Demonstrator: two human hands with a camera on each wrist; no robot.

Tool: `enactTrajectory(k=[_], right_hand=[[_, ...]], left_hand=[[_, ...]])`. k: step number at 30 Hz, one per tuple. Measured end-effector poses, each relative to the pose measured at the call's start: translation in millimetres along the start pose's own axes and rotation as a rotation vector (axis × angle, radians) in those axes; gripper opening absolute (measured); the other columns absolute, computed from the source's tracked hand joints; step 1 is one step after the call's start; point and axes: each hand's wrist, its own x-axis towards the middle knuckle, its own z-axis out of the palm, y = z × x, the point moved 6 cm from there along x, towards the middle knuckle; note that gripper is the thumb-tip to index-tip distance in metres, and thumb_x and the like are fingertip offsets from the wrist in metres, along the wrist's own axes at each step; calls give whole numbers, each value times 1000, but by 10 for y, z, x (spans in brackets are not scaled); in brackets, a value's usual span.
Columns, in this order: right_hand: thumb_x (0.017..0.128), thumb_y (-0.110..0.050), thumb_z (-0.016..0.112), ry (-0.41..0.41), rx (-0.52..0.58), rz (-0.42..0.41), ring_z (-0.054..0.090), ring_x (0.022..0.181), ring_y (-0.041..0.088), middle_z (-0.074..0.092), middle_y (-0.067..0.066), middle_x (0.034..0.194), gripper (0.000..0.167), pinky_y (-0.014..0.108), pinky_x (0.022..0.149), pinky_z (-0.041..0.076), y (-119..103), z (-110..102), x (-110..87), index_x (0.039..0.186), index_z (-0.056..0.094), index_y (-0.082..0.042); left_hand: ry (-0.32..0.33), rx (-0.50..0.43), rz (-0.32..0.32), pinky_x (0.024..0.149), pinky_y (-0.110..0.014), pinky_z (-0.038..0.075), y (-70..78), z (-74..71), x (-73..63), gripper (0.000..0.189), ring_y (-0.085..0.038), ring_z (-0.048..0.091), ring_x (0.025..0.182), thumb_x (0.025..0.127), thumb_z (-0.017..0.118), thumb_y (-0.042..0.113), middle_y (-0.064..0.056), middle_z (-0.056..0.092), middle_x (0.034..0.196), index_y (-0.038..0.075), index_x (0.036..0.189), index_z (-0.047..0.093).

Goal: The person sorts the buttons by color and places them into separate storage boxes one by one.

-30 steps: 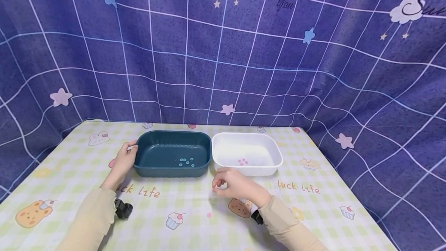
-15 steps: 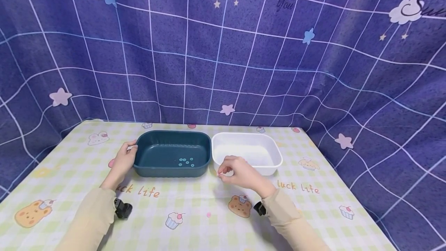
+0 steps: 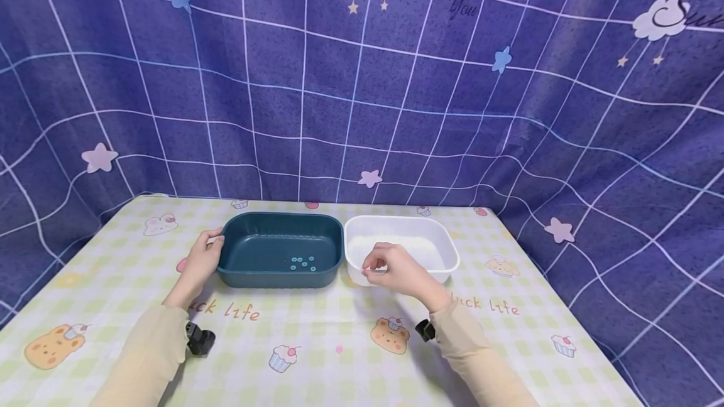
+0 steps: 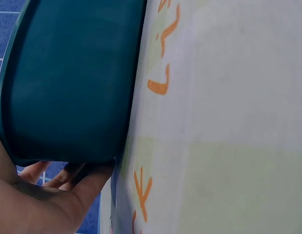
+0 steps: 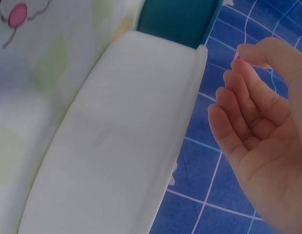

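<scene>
My right hand pinches a small pink button between thumb and forefinger, the other fingers loosely curled. In the head view the hand overlaps the front wall of the white tub; the right wrist view shows it beyond the rim, apart from the tub. My left hand rests its fingertips against the left end of the dark teal tub, thumb up by the rim. Several small teal buttons lie on that tub's floor. The near part of the white tub's floor is hidden behind my right hand.
Both tubs stand side by side on a checked, printed tablecloth. Nearer the front, a small pink round spot shows on the cloth. A blue curtain with white lines hangs behind the table and along its right side.
My right hand has moved away from me and to the right with the pink button, up to the white tub, covering the pink buttons seen inside earlier. The left hand keeps its place.
</scene>
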Motion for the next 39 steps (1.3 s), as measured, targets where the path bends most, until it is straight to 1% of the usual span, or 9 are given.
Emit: enactTrajectory(k=[6, 10, 14, 21, 24, 30, 34, 39], right_hand=[[81, -9, 67, 23, -25, 10, 61, 73, 17, 62, 0, 76, 3, 24, 69, 51, 77, -70, 11, 82, 69, -7], [80, -10, 68, 40, -37, 13, 59, 70, 16, 60, -1, 73, 4, 22, 67, 49, 139, -121, 4, 82, 69, -7], [79, -10, 68, 64, -51, 19, 55, 68, 11, 59, -2, 71, 4, 21, 64, 47, 209, -167, -3, 81, 70, -6], [79, -10, 69, 65, -48, 92, 55, 68, 12, 60, -1, 71, 5, 22, 64, 47, 365, -190, -30, 81, 70, -6], [79, -10, 69, 65, -50, 118, 54, 67, 10, 60, -1, 71, 5, 21, 64, 46, 417, -194, -45, 81, 70, -6], [78, -9, 69, 80, -56, 152, 51, 66, 6, 61, 0, 72, 4, 20, 63, 45, 521, -209, -77, 81, 70, -7], [77, -9, 70, 93, -61, 184, 51, 66, 7, 61, 1, 73, 4, 20, 62, 45, 619, -215, -99, 80, 70, -7], [77, -9, 70, 111, -69, 214, 51, 66, 9, 61, 2, 72, 5, 21, 62, 44, 705, -226, -118, 80, 70, -6]], left_hand=[[0, 2, 2, 78, -25, 42, 5, 0, -8, 53, -36, 46, 117, 103, 23, 33, -31, 41, 136, 2, 145, 25], [-3, -3, 9, 81, -27, 42, 7, -2, -6, 53, -37, 45, 120, 103, 23, 33, -32, 40, 137, 1, 145, 25], [-1, -4, 13, 83, -30, 43, 12, -4, -9, 53, -38, 44, 121, 103, 23, 32, -32, 39, 138, 1, 145, 25], [-6, -10, 6, 83, -31, 45, -1, -2, -7, 53, -37, 45, 120, 103, 24, 33, -31, 39, 138, 2, 146, 24], [-10, -16, 7, 84, -33, 46, -4, 0, -7, 54, -38, 44, 121, 103, 23, 33, -32, 38, 138, 2, 146, 24], [-6, -13, 10, 78, -27, 46, 0, -5, -12, 54, -39, 46, 119, 102, 23, 33, -32, 40, 136, 1, 146, 24], [-13, -16, 6, 82, -32, 47, 1, 2, -12, 54, -38, 46, 119, 103, 23, 33, -32, 40, 136, 1, 146, 24], [-16, -10, 4, 88, -37, 44, 13, 2, -12, 54, -38, 44, 121, 103, 23, 33, -32, 39, 138, 1, 146, 24]])
